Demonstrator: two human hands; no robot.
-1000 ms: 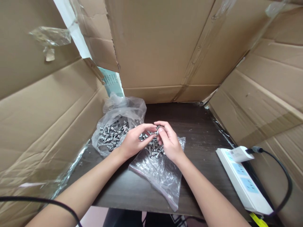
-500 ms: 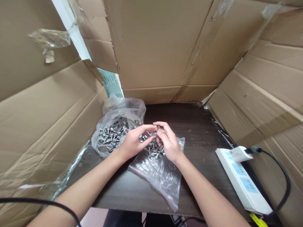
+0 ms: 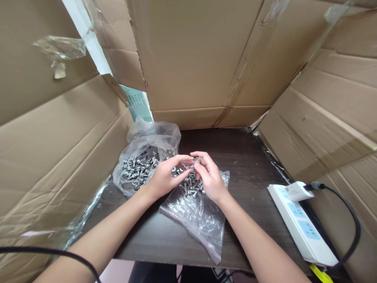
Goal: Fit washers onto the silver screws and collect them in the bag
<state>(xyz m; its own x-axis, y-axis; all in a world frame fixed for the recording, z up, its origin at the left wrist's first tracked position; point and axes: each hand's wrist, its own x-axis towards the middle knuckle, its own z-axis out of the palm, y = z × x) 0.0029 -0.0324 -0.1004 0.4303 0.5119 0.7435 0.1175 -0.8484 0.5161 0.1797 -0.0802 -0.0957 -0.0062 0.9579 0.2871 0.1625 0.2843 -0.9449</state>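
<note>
My left hand [image 3: 166,175] and my right hand [image 3: 209,177] meet above a pile of bolts, their fingertips closed together. A small metal bolt [image 3: 193,166] is pinched between them, partly hidden by the fingers. Another tiny metal piece [image 3: 196,158] shows by my right index finger, too small to name surely. Below the hands, several loose bolts [image 3: 194,190] lie on a clear zip bag [image 3: 203,228]. Flat washers [image 3: 174,170] peek out beneath my left fingers. To the left, an open clear plastic bag [image 3: 122,179] holds many more bolts [image 3: 141,169].
All this rests on a dark wooden table [image 3: 247,220]. Cardboard walls [image 3: 200,59] enclose it at the back and both sides. On the right lies a white power strip [image 3: 303,224] with a plugged-in white adapter [image 3: 299,191] and black cable [image 3: 353,208]. Another black cable [image 3: 53,251] crosses at lower left.
My right thumb and fingers have shifted slightly around the small bolt, covering more of it. The bags and piles stay as they were.
</note>
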